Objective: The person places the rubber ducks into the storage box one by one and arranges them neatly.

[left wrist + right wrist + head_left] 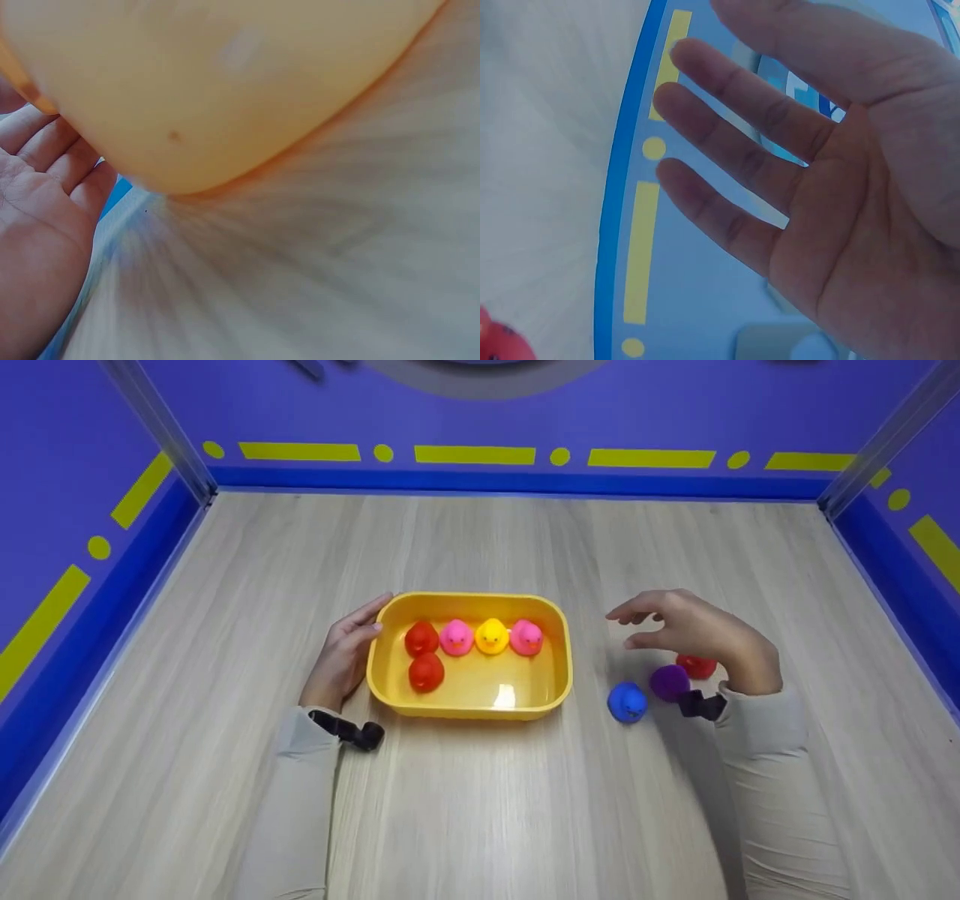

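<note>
My left hand (341,652) grips the left end of a yellow plastic tub (472,711), thumb at the rim and fingers along the outer wall. In the left wrist view the tub's side (210,105) fills the top, with the left fingers (56,150) against it. Inside the tub are two red rubber ducks, one (426,672) in front of the other (421,639), then a pink duck (456,638), a yellow duck (492,637) and another pink duck (526,637). Right of the tub, my right hand (686,626) hovers with nothing in it, fingers loosely bent.
On the table right of the tub are a blue duck (627,703), a round purple thing (670,682) and a red duck (696,665) partly hidden by the right wrist. Blue-purple walls (480,420) with yellow marks bound the wooden tabletop (480,547) at the back and sides.
</note>
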### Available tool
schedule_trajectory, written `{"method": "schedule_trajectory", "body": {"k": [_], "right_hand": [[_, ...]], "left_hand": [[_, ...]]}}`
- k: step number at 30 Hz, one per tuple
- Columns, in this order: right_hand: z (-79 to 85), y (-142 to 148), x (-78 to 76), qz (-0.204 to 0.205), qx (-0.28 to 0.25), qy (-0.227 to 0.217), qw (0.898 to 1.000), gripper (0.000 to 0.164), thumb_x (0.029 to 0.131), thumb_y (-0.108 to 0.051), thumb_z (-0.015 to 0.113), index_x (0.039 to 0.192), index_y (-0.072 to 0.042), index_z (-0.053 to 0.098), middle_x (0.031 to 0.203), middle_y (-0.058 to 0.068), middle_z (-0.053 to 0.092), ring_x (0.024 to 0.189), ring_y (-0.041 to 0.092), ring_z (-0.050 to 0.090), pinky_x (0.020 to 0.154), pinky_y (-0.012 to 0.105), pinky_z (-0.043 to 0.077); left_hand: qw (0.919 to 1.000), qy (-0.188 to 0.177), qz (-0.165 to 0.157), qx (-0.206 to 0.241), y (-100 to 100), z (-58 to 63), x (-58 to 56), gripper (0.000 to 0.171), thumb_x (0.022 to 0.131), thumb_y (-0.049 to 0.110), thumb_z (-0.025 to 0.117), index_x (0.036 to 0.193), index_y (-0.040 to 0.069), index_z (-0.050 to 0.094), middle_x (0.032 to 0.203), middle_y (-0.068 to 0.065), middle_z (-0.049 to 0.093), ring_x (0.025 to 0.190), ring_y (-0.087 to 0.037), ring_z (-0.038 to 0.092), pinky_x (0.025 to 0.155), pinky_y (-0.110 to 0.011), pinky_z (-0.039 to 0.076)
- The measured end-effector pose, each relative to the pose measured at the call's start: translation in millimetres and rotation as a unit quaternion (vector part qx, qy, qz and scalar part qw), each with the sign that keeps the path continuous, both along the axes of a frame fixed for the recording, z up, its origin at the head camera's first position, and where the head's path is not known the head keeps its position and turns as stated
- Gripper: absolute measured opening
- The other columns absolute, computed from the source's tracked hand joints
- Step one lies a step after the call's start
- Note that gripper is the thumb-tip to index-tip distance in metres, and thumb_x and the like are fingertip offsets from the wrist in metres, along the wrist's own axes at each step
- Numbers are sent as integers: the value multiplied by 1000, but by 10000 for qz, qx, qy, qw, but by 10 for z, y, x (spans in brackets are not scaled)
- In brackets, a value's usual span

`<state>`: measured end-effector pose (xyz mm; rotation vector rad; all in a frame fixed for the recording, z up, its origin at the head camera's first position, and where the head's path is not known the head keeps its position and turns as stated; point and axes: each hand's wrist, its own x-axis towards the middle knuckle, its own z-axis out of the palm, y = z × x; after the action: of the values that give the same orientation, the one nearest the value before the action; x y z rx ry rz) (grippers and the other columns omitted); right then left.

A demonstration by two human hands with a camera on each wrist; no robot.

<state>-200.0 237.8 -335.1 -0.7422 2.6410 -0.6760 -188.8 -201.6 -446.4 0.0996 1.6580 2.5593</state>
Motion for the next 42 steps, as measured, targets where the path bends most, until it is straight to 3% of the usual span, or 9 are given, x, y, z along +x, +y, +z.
{"method": "schedule_trajectory", "body": {"k": [11,21,32,37,42], "right_hand": [[-31,305,68,-564,184,-415,9974,42,90,-15,65,132,-12,59,126,18,62,117,36,54,97,56,48],[-114,518,95,-607,197,-372,9973,42,90,-8,63,132,-6,58,125,20,61,115,38,53,90,53,52],[-163,695,96,-708,414,-292,9962,43,88,-7,65,130,-3,58,119,20,64,108,34,57,87,47,53],[-181,748,90,-881,466,-406,9942,44,87,-4,65,130,-1,58,123,22,61,109,36,55,88,49,54],[-216,785,93,-1020,533,-507,9921,45,87,-5,65,131,-2,57,123,23,59,109,38,54,89,54,52]], "left_hand": [[9999,22,27,-159,-5,4,22,52,92,-6,41,143,-10,34,152,-20,35,138,-22,37,115,-34,32],[9999,-55,-99,-75,-9,-10,11,53,93,-5,41,145,-7,33,154,-19,32,138,-20,38,113,-30,34],[10000,32,25,-12,6,-1,0,52,92,-6,42,143,-10,33,152,-20,35,137,-20,39,112,-30,37],[10000,-11,43,69,9,5,9,52,92,-6,42,143,-9,35,148,-16,43,132,-17,45,111,-31,38],[10000,-12,43,86,6,6,14,52,91,-6,42,143,-10,35,149,-17,41,134,-19,43,113,-32,36]]}}
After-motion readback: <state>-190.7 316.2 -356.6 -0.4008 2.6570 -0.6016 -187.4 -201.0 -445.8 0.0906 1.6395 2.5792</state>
